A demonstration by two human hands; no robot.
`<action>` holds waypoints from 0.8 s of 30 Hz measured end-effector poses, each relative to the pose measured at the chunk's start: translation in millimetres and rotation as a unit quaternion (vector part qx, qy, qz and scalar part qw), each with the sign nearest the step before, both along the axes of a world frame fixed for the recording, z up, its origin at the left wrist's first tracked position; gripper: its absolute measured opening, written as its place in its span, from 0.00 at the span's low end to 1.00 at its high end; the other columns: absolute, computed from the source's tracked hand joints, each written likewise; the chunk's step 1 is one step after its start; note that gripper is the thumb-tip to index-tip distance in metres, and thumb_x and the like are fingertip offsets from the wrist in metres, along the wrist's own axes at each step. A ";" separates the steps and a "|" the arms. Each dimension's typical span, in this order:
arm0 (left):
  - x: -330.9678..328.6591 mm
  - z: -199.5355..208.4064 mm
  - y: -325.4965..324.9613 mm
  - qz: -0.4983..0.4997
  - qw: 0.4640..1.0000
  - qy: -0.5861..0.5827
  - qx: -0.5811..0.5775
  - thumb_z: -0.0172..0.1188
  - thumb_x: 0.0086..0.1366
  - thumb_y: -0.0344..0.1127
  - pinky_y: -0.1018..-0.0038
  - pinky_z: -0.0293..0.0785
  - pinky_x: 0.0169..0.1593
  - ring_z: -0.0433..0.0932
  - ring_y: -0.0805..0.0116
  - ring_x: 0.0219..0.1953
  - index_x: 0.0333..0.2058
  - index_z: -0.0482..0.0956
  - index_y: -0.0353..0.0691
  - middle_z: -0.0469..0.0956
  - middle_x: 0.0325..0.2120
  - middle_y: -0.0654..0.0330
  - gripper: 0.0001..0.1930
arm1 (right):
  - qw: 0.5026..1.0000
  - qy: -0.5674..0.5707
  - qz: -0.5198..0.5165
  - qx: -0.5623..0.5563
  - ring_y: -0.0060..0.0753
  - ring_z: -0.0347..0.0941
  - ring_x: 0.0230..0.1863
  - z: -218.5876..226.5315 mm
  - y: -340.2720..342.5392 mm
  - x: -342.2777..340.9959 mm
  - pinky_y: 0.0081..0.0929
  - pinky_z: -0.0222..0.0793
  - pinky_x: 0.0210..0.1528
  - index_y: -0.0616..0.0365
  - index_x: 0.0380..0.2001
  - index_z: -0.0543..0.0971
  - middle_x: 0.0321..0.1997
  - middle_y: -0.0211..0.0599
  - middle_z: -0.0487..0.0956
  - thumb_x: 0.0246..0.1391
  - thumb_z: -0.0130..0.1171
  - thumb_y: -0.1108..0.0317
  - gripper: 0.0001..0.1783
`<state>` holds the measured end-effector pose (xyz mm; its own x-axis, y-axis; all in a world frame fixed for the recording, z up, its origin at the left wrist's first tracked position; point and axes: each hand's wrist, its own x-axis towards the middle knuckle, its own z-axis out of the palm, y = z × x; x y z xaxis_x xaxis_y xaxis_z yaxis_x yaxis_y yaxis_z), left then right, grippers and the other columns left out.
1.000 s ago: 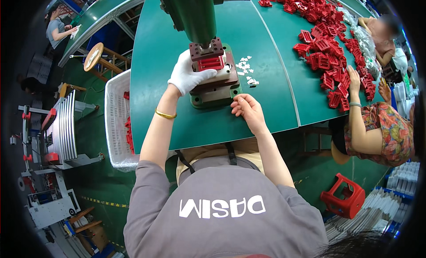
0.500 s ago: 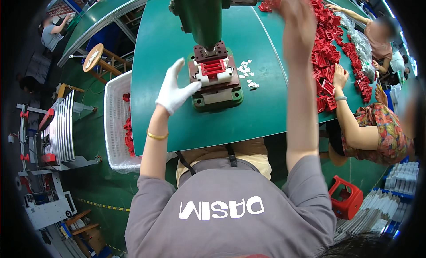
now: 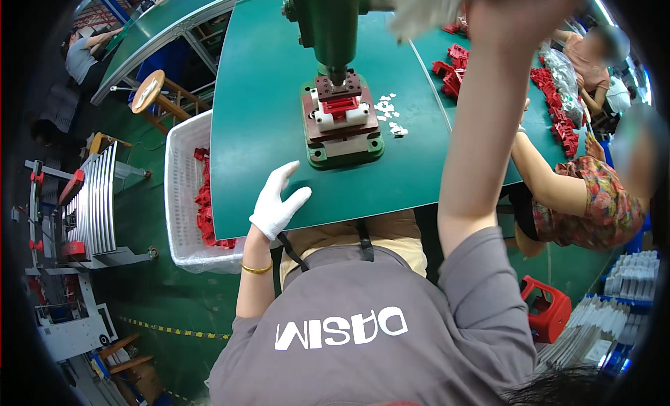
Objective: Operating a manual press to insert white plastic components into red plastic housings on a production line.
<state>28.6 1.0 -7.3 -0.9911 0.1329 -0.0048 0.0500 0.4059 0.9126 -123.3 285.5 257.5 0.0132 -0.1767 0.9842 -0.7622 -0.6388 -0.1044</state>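
Red plastic part with white clips (image 3: 340, 109) sits in the green-based metal press fixture (image 3: 342, 127) on the green table (image 3: 265, 127), under the press column. The white-gloved left hand (image 3: 277, 204) lies flat near the table's front edge, fingers spread, holding nothing. The right arm reaches straight up; its hand (image 3: 520, 8) is blurred at the top edge, grip impossible to tell.
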 end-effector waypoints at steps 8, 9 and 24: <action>-4.1 -1.1 19.3 -0.015 1.000 -0.003 0.019 0.64 0.62 0.41 0.62 0.61 0.66 0.67 0.58 0.62 0.60 0.69 0.38 0.70 0.58 0.54 0.29 | 0.925 -0.233 -0.298 -0.041 0.38 0.74 0.39 -146.4 -1.4 111.4 0.47 0.52 0.68 0.57 0.28 0.73 0.27 0.37 0.80 0.52 0.50 0.61 0.11; -3.6 -0.2 21.9 -0.020 1.000 -0.004 0.013 0.64 0.62 0.41 0.62 0.61 0.66 0.67 0.58 0.62 0.59 0.69 0.38 0.70 0.58 0.54 0.29 | 0.924 -0.235 -0.299 -0.042 0.38 0.74 0.39 -145.8 -2.1 110.3 0.47 0.52 0.68 0.57 0.28 0.73 0.27 0.37 0.80 0.52 0.50 0.61 0.11; -2.6 -6.1 20.3 -0.022 1.000 0.002 0.007 0.66 0.61 0.40 0.62 0.64 0.64 0.69 0.58 0.61 0.60 0.69 0.39 0.70 0.58 0.53 0.30 | 0.923 -0.168 -0.342 -0.057 0.38 0.75 0.35 -166.8 -4.7 103.5 0.47 0.58 0.61 0.54 0.27 0.72 0.25 0.34 0.79 0.54 0.49 0.59 0.10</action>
